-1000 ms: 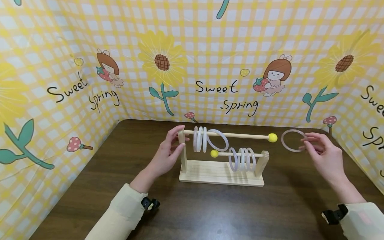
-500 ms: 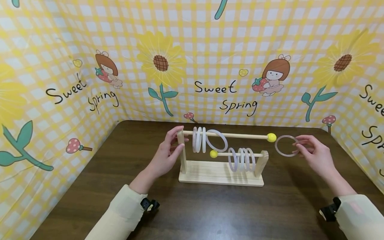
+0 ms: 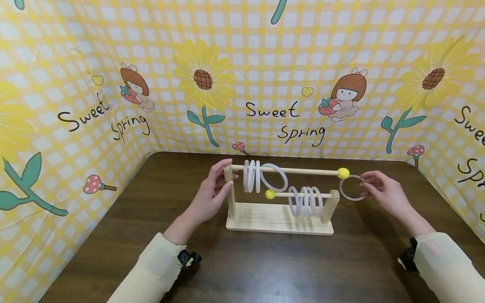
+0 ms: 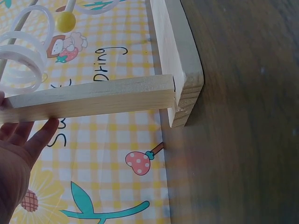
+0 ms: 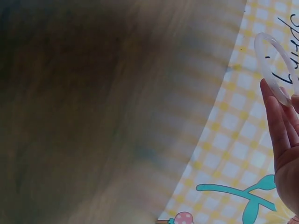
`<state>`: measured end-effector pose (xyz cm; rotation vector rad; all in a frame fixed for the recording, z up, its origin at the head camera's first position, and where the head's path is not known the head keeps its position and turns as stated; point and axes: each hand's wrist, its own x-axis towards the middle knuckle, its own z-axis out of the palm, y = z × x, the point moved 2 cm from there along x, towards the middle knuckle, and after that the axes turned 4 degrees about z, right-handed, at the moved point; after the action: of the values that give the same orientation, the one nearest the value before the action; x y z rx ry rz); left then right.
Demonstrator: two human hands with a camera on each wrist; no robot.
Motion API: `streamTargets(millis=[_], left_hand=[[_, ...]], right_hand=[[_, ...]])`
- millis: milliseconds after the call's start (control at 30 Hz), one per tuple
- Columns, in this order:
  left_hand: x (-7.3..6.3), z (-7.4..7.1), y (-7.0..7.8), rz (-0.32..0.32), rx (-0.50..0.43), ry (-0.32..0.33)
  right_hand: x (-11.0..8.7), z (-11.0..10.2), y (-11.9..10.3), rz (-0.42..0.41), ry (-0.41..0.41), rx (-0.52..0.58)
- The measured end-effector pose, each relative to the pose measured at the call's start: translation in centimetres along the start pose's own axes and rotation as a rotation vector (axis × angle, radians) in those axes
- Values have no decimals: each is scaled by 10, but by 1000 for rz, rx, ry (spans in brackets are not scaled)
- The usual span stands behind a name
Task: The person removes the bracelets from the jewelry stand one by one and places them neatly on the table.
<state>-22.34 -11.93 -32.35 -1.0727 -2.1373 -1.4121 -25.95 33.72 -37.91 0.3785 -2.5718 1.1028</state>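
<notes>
A wooden bangle stand (image 3: 280, 219) stands on the table, with a long upper rod (image 3: 303, 170) and a shorter lower rod (image 3: 326, 195), each tipped by a yellow ball. Several pale translucent bangles (image 3: 251, 176) hang on the upper rod toward its left end, one slanting. Several more bangles (image 3: 306, 202) hang from the lower rod. My left hand (image 3: 212, 191) grips the top of the left post (image 4: 112, 98) between thumb and fingers. My right hand (image 3: 388, 193) pinches a pale bangle (image 5: 261, 58) by its right side, close to the upper rod's yellow ball (image 3: 343, 173).
The dark wooden table (image 3: 235, 265) carries the stand. A yellow checked cloth (image 3: 265, 63) with printed flowers and figures rises behind and at both sides of the table.
My right hand has moved left and slightly down, bringing its bangle from apart from the upper rod's ball to right beside it. My left hand stays on the post.
</notes>
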Motion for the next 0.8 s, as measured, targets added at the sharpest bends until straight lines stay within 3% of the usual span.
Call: streamTargets(millis=[267,600,800], left_hand=[[0,0,-2,-23,-1,-4],[1,-1,0,-6,5,-10],[-3,2,-27,-15,10,-8]], right_hand=[[11,9,9,25,-52,-3],[18,15,20,135,-118,3],[22,17,28,184,-169,9]])
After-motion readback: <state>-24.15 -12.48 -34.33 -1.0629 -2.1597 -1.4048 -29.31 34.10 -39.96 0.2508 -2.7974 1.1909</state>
